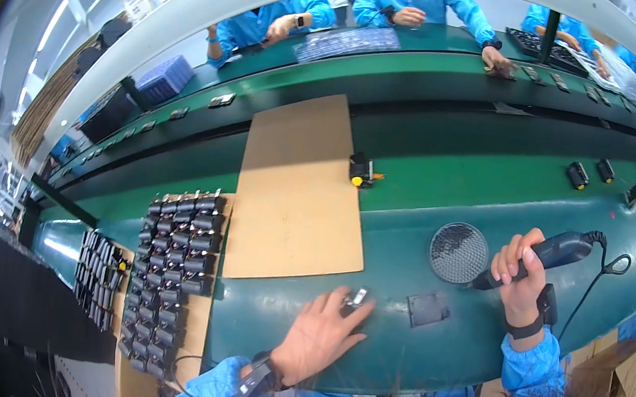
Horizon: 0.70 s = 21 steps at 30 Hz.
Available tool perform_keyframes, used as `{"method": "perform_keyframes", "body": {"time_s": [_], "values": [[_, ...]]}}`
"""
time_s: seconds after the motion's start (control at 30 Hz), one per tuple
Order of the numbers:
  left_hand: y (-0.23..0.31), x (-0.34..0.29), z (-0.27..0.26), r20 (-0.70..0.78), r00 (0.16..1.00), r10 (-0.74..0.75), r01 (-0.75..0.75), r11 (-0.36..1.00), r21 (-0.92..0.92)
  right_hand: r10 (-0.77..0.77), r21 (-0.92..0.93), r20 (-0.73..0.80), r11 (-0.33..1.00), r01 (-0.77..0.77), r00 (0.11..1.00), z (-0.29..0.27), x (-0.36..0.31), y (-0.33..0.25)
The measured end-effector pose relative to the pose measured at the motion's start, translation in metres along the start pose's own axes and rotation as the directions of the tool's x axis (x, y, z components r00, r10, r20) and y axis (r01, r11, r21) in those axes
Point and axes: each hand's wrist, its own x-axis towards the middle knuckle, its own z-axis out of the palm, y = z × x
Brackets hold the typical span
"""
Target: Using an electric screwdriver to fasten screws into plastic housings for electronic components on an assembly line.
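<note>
My right hand (518,275) is wrapped round a black electric screwdriver (563,251) with a coiled cord. The tool's front end points left, close to the rim of a round dish (458,252) with a grey, grainy-looking content. My left hand (322,333) rests low over the green bench, its fingertips closed about a small black-and-silver part (355,297); the fingers partly hide it. Between my two hands a flat, squarish black plate (428,310) lies on the bench. Both wrists wear dark bands, and a cord runs from the left one.
A cardboard sheet (298,196) lies left of centre. Beside it stand rows of black units (175,260) on cardboard. One black-and-yellow unit (361,170) sits at the sheet's right edge. Behind runs a conveyor (432,80) with small parts; people in blue work beyond it.
</note>
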Motion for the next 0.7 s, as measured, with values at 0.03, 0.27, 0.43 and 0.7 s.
{"method": "perform_keyframes", "body": {"time_s": [0.03, 0.27, 0.43, 0.7], "values": [[0.004, 0.002, 0.001, -0.034, 0.998, -0.044, 0.042, 0.998, -0.053, 0.034, 0.022, -0.015, 0.999, -0.034, 0.999, 0.004, 0.000, 0.000], [-0.033, -0.041, -0.027, -0.109, 0.867, -0.486, 0.419, 0.831, -0.365, -0.111, -0.142, 0.069, 0.983, 0.119, 0.991, -0.016, -0.001, -0.002], [-0.083, -0.116, -0.045, -0.315, 0.660, -0.682, 0.639, 0.730, -0.244, -0.078, -0.242, 0.048, 0.966, 0.087, 0.996, -0.019, 0.000, 0.003], [-0.120, -0.164, -0.025, -0.401, 0.537, -0.742, 0.809, 0.588, -0.005, -0.058, -0.177, 0.031, 0.982, 0.063, 0.998, -0.020, 0.001, 0.004]]}}
